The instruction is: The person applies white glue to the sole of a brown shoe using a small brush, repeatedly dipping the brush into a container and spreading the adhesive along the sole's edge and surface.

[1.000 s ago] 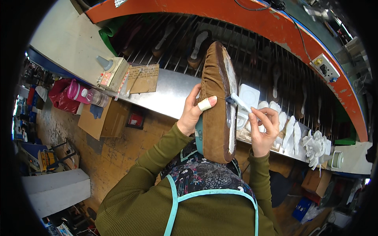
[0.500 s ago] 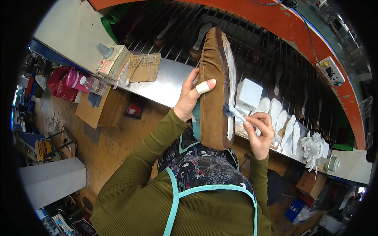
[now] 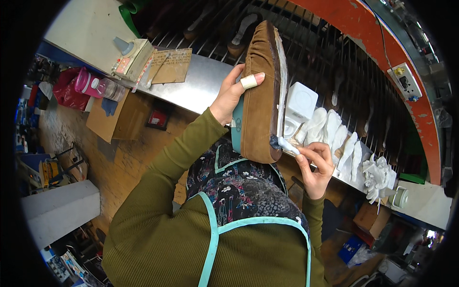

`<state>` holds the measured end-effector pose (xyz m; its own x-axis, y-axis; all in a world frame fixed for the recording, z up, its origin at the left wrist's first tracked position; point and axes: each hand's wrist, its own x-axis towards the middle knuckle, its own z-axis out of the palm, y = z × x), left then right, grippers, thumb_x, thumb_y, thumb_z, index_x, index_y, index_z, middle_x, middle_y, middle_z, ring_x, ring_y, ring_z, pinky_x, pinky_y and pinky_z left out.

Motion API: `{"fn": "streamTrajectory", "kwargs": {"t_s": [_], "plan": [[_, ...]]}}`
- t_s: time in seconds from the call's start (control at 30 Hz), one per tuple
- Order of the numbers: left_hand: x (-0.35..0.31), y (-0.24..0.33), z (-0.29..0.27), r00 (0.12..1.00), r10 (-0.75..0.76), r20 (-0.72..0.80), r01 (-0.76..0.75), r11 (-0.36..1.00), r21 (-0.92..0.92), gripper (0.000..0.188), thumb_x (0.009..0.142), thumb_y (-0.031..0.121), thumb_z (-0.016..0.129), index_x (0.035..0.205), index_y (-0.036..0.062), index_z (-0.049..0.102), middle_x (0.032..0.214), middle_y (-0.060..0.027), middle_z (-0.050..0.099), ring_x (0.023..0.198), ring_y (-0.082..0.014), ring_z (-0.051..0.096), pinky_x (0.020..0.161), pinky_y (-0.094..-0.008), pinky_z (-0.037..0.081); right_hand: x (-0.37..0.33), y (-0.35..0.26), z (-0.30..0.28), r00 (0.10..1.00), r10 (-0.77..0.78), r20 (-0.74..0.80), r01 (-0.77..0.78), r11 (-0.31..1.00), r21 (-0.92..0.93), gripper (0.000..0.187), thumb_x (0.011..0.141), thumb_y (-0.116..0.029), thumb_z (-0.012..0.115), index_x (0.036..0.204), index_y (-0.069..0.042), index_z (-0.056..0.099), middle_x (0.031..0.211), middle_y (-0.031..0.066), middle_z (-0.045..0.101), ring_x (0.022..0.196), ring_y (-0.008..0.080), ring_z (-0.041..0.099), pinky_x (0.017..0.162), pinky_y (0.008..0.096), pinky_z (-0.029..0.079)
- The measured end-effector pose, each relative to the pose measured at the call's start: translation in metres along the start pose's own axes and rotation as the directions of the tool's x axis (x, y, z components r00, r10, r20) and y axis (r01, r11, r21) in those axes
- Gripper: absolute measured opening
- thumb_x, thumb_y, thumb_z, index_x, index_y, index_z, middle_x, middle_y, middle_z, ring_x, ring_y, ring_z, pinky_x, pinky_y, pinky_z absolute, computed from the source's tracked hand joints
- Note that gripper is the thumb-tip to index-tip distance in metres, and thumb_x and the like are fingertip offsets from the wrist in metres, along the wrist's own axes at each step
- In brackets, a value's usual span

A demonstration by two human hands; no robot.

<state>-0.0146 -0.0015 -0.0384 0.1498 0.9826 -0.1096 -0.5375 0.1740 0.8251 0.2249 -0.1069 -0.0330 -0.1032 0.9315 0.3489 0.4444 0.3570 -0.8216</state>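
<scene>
My left hand (image 3: pixel 233 95), with pale tape round its thumb, grips a brown suede shoe (image 3: pixel 258 107) from its left side. The shoe stands toe up, with its whitish, coated underside turned to the right. A teal last (image 3: pixel 236 126) shows at its opening. Pinched in the fingers of my right hand (image 3: pixel 316 167) is a small brush (image 3: pixel 289 146) with a whitish handle and a dark head. That dark head touches the edge of the shoe's bottom, close to the heel.
A rack of metal bars (image 3: pixel 306 38) holding several soles spans the back. On the steel ledge are a white box-shaped container (image 3: pixel 301 101), several white sole-shaped pieces (image 3: pixel 330 131) and crumpled white material (image 3: pixel 377 177). To the left lie a cardboard sheet (image 3: pixel 172 66) and an open cardboard box (image 3: pixel 114 117).
The brush has slid down along the shoe's bottom edge toward the heel. The shoe and my left hand sit slightly higher in the picture.
</scene>
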Motion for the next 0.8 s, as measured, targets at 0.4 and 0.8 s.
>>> {"fn": "streamTrajectory", "kwargs": {"t_s": [0.4, 0.8], "plan": [[0.022, -0.022, 0.004, 0.956, -0.277, 0.1, 0.288, 0.95, -0.123, 0.051, 0.083, 0.034, 0.07, 0.119, 0.0043, 0.051, 0.109, -0.0105, 0.061, 0.097, -0.0187, 0.064, 0.081, -0.0325, 0.056, -0.002, 0.003, -0.02, 0.998, -0.058, -0.014, 0.057, 0.996, -0.073, 0.018, 0.075, 0.0, 0.075, 0.093, 0.0, 0.072, 0.093, 0.0061, 0.055, 0.073, 0.0125, 0.057, 0.06, 0.0227, 0.047], [0.02, -0.043, 0.019, 0.764, -0.551, 0.336, 0.636, 0.731, -0.248, 0.05, 0.086, 0.041, 0.065, 0.121, 0.0064, 0.057, 0.108, -0.0096, 0.066, 0.09, -0.0178, 0.067, 0.077, -0.0323, 0.058, 0.018, -0.002, -0.038, 0.989, -0.149, 0.019, 0.15, 0.988, -0.038, 0.018, 0.075, -0.001, 0.075, 0.093, -0.002, 0.073, 0.094, 0.0077, 0.056, 0.078, 0.0157, 0.058, 0.068, 0.0267, 0.049]]}}
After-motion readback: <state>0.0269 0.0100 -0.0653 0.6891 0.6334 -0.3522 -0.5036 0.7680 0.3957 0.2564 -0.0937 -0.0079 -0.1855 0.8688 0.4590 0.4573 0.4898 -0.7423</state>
